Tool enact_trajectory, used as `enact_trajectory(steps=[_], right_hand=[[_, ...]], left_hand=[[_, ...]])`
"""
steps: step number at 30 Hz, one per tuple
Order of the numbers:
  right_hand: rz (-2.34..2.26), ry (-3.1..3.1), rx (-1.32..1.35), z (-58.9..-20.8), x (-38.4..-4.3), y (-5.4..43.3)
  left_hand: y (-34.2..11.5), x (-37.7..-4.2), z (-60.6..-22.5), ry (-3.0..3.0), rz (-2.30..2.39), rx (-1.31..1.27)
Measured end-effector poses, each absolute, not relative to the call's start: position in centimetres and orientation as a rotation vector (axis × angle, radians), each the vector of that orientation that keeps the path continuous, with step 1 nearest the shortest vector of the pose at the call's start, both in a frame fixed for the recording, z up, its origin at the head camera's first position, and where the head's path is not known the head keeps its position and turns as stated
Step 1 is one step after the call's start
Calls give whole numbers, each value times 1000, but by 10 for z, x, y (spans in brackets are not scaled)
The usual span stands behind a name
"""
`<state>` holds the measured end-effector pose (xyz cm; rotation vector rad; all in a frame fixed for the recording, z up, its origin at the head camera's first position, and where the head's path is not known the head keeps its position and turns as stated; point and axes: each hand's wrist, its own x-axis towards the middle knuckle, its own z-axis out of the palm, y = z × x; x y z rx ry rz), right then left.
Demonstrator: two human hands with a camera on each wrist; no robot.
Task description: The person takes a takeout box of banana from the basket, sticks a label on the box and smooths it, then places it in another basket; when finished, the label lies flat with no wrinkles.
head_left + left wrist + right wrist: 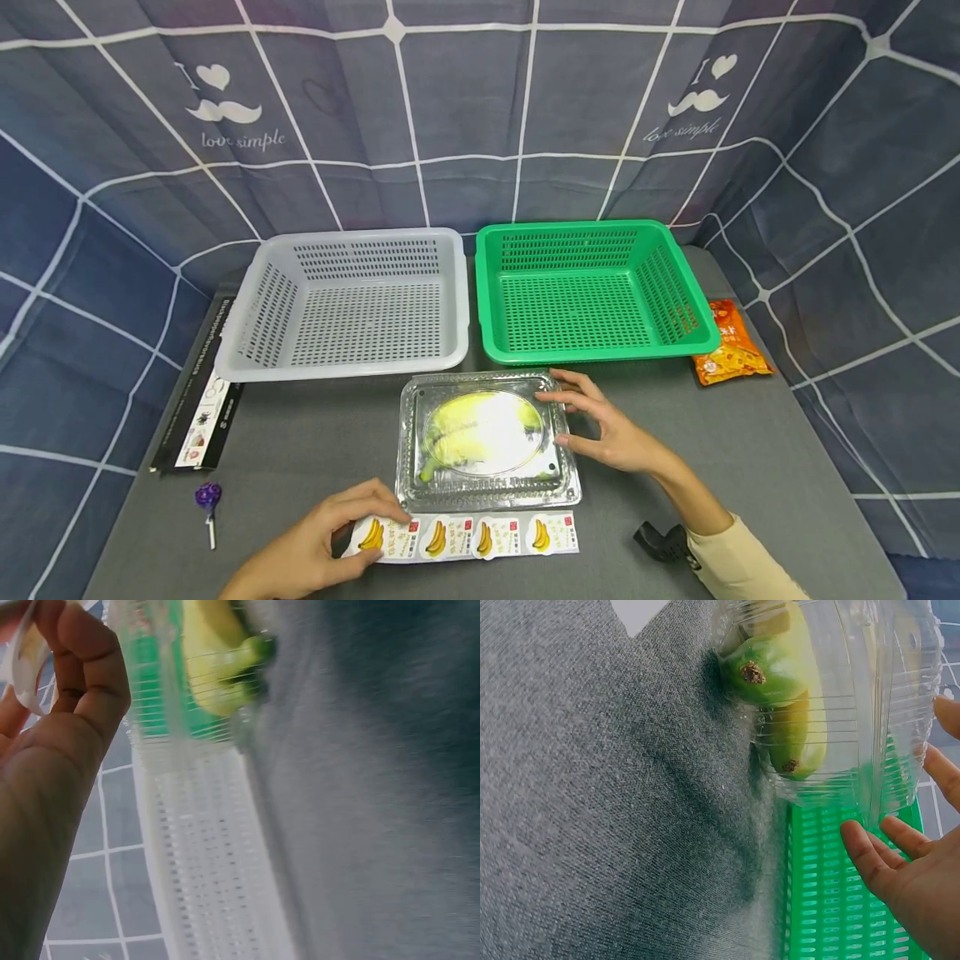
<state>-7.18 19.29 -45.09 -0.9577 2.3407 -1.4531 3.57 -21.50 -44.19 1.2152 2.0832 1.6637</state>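
Observation:
A clear plastic clamshell box (487, 498), its lid down, lies in the middle of the table with green-yellow bananas (450, 446) inside. Just in front of it is a strip of banana stickers (459, 537) on white backing. My left hand (322, 533) pinches the strip's left end; in the left wrist view a white sticker piece (28, 664) shows between its fingers. At the box's right side, my right hand (611, 433) has its fingers spread and relaxed, fingertips at the lid's edge. Through the right wrist view, banana ends (769, 675) show inside the box wall.
Behind the box stand a light grey basket (341, 367) and a green basket (592, 354). An orange snack bag (731, 350) lies at the right. Leftward are a long black box (198, 400) and a purple lollipop (207, 496). A black curved object (660, 542) sits beside the right wrist.

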Motion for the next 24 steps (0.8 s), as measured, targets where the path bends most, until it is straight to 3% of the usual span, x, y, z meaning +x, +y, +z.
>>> enact_trajectory(steps=[13, 24], right_hand=[[-1419, 2438, -1072, -444, -73, 194], [-1484, 2299, -1535, -425, -67, 167]], left_hand=[[-205, 5, -415, 2058, 1702, 1212], [-180, -31, -380, 2293, 1695, 1135]])
